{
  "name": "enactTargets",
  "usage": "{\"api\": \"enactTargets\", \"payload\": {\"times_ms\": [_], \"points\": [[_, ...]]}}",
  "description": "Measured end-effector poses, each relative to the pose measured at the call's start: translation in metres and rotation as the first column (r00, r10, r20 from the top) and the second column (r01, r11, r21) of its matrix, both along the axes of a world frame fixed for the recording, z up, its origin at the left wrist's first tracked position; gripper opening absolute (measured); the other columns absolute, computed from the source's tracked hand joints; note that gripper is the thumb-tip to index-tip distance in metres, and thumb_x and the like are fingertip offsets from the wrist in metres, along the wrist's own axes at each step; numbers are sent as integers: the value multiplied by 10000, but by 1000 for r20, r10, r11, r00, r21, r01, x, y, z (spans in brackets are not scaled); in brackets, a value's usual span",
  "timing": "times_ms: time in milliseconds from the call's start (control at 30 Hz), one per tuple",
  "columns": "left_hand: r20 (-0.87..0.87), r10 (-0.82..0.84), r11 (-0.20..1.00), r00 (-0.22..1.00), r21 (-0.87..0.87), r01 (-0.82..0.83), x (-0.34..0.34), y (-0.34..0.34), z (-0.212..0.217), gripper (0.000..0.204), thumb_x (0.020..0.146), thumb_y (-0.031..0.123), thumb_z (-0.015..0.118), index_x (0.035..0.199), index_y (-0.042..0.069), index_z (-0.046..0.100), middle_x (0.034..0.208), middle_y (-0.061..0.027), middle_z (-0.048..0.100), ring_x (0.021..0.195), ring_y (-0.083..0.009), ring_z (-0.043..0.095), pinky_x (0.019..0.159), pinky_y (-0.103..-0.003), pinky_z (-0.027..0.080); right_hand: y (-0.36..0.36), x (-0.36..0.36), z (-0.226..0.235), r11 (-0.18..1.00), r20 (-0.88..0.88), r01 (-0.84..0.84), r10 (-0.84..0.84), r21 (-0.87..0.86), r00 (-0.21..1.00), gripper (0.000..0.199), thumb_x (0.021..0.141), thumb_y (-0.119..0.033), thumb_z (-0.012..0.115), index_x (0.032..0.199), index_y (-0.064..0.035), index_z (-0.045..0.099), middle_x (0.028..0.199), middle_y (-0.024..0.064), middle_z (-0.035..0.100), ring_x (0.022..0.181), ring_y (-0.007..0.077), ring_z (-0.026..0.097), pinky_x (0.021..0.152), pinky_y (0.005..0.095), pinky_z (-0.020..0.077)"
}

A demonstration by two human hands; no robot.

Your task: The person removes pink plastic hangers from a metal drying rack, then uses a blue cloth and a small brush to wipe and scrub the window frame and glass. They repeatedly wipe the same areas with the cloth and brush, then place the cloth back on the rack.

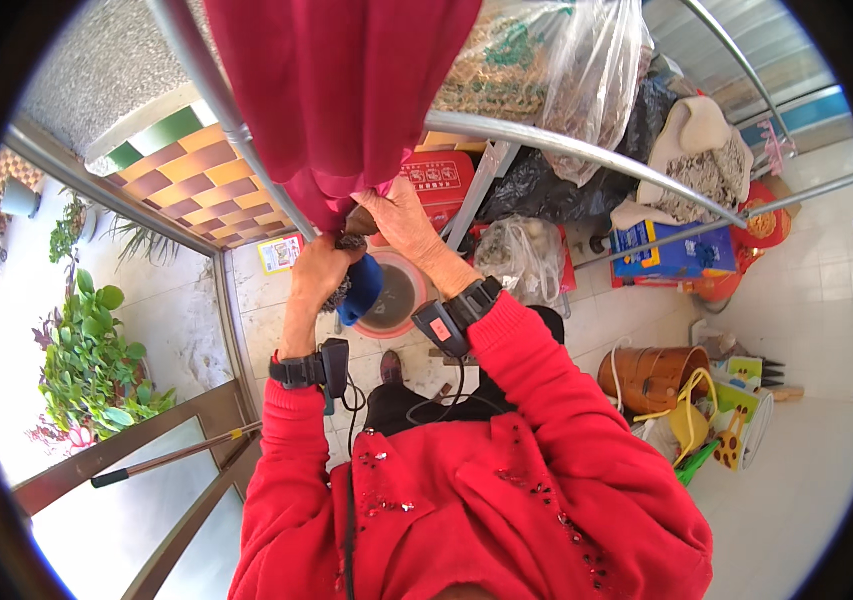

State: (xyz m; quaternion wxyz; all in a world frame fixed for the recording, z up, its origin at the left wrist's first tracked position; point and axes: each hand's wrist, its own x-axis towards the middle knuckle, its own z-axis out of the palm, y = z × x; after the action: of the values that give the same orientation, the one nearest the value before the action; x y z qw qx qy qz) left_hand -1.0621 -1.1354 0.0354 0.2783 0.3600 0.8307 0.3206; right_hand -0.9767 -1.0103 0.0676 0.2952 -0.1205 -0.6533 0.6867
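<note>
Tiled balcony floor [806, 300], plants [86, 350] far left, metal rack rail [546, 140] across the top with a red garment [336, 90] hanging from it. Left hand [321, 270] is closed on a blue clothes brush [358, 285] (bristles partly hidden) just under the garment's lower edge; right hand [401, 220] pinches that hem. Further right: clear bags [546, 70], wooden bucket [651, 375].

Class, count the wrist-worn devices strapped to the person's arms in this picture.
2: one black wrist device sits on the left arm, another black wrist device on the right arm. Others may be hidden.
</note>
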Motion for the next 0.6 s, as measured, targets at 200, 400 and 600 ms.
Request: {"api": "enactTargets", "payload": {"times_ms": [200, 400, 600], "points": [[167, 92, 996, 982, -17, -91, 13, -20, -5, 470, 777, 405, 636, 1066, 34, 634, 984, -250, 644, 996, -397, 594, 846, -449, 454, -8, -12, -12, 946, 40, 75, -66, -317, 997, 201, 936, -161, 571, 1027, 6, 638, 938, -4, 635, 848, 91, 560, 749, 268, 473], [378, 88, 996, 922, -11, -90, 15, -38, -1, 446, 782, 318, 654, 1091, 0, 615, 900, -216, 661, 854, -327, 645, 761, -406, 490, 9, 2, 3, 603, -103, -51, -51, -796, 993, 295, 938, -217, 555, 1136, 2, 569, 1072, 130, 648, 927, 226, 646, 816, 386, 528], [678, 139, 987, 721, -32, -160, 24, -41, 19, 416, 805, 228, 664, 1106, -50, 596, 855, -97, 663, 758, -214, 641, 686, -341, 497, 8, 41, 21, 968, 286, -204, 240, -149, 928, 333, 931, -241, 581, 1203, -49, 572, 1076, -8, 620, 966, 105, 581, 862, 305, 463]]}}
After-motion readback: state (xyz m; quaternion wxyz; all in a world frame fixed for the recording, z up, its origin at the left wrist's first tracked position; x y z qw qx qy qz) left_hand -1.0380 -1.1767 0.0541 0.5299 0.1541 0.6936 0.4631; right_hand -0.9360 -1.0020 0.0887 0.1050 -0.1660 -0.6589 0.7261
